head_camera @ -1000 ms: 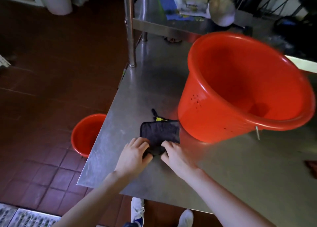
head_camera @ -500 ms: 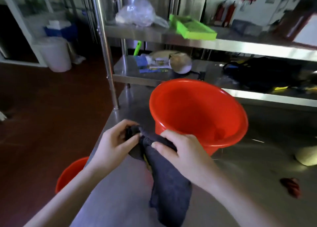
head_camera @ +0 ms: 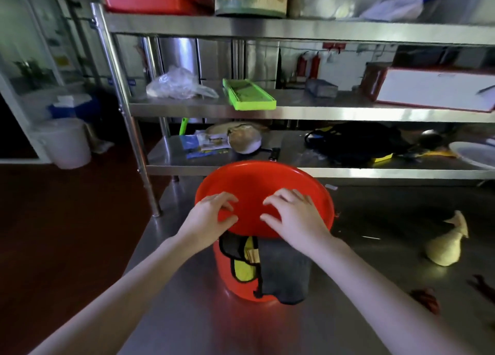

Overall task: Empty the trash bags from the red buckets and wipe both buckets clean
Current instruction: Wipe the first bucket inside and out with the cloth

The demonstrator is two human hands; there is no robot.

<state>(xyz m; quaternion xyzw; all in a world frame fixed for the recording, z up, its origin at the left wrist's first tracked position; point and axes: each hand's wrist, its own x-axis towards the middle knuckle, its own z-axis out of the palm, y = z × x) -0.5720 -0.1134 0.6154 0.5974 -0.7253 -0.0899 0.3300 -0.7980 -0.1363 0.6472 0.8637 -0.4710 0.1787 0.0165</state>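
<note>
While the dark cloth (head_camera: 284, 271) hangs over the near rim and down the outer wall of the red bucket (head_camera: 265, 194), both hands rest on that rim with fingers curled over it. The left hand (head_camera: 211, 220) pinches the rim between thumb and fingers; the right hand (head_camera: 297, 215) lies just beside it, fingers spread over the cloth's top edge, though whether it grips the cloth or only presses it I cannot tell. This bucket stands upright on the table (head_camera: 187, 314), towards its left edge. No trash bag shows inside, so emptying looks done here, and wiping seems only about to begin. A second bucket is not in view, so its state cannot be judged. Beyond stands the shelf rack (head_camera: 294, 111) along the table's far edge.
</note>
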